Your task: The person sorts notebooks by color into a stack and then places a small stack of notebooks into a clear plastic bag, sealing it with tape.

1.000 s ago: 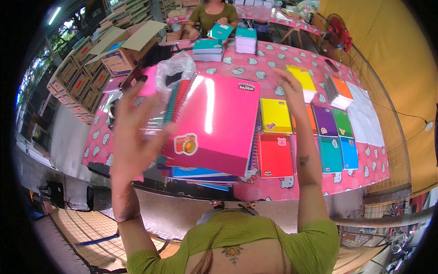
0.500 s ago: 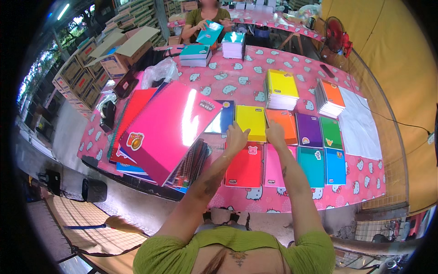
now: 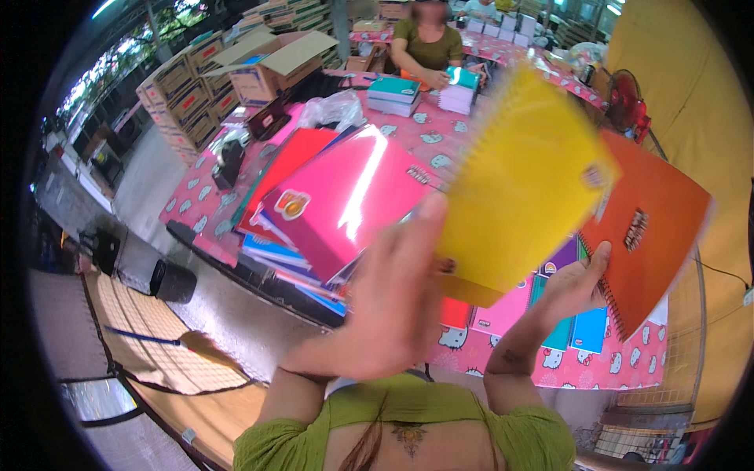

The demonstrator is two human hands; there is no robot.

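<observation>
My left hand [image 3: 397, 298] holds a yellow spiral notebook [image 3: 522, 184] up close to the camera, blurred. My right hand [image 3: 573, 286] grips an orange spiral notebook [image 3: 656, 228] by its lower left edge, lifted beside the yellow one. Below them, a stack of notebooks topped by a glossy pink one [image 3: 342, 204] lies on the pink patterned table [image 3: 204, 212]. Pink, blue and purple notebooks [image 3: 577, 330] lie flat on the table under my right hand.
A person in a green top [image 3: 428, 43] works at the far side of the table by teal and white notebook stacks [image 3: 393, 94]. Cardboard boxes [image 3: 259, 67] stand at the back left. A plastic bag [image 3: 334, 106] and dark objects sit on the table's left part.
Both hands have risen from the flat notebooks on the table. The left now holds a yellow notebook and the right an orange one, lifted near the camera.
</observation>
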